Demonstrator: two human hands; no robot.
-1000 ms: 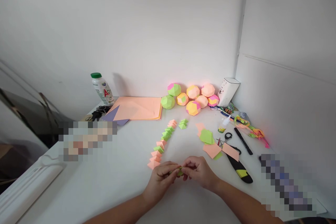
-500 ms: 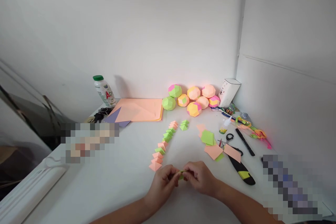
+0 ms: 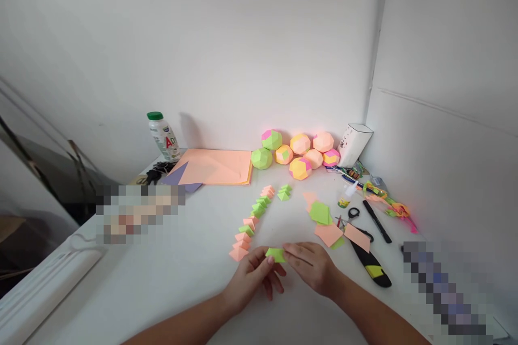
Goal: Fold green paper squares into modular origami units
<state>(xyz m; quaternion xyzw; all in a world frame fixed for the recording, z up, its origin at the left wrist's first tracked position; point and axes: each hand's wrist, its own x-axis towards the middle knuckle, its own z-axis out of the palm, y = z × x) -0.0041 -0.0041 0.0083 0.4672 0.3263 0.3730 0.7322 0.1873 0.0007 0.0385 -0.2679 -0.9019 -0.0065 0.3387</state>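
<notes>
A small green piece of folded paper (image 3: 275, 255) is held up over the table, its flat face toward me. My left hand (image 3: 256, 275) pinches its left end between thumb and forefinger, the other fingers curled loosely below. At its right end, the fingertips of my right hand (image 3: 313, 268) are closed on the paper's edge. Just beyond my left hand starts a slanting row of small folded peach pieces (image 3: 239, 253) and green pieces (image 3: 258, 210). A short stack of green folded pieces (image 3: 284, 192) stands beside the row's far end.
To the right lie loose green sheets (image 3: 320, 213), peach sheets (image 3: 328, 235), scissors (image 3: 353, 213), a utility knife (image 3: 374, 268), a black pen (image 3: 377, 221) and a glue bottle (image 3: 347, 195). Several faceted paper balls (image 3: 300, 168) line the wall. Peach paper (image 3: 214, 167) and a white bottle (image 3: 164, 137) stand back left.
The green paper has turned so its flat face shows. My left fingers have loosened below it, and my right fingers have straightened along its right end.
</notes>
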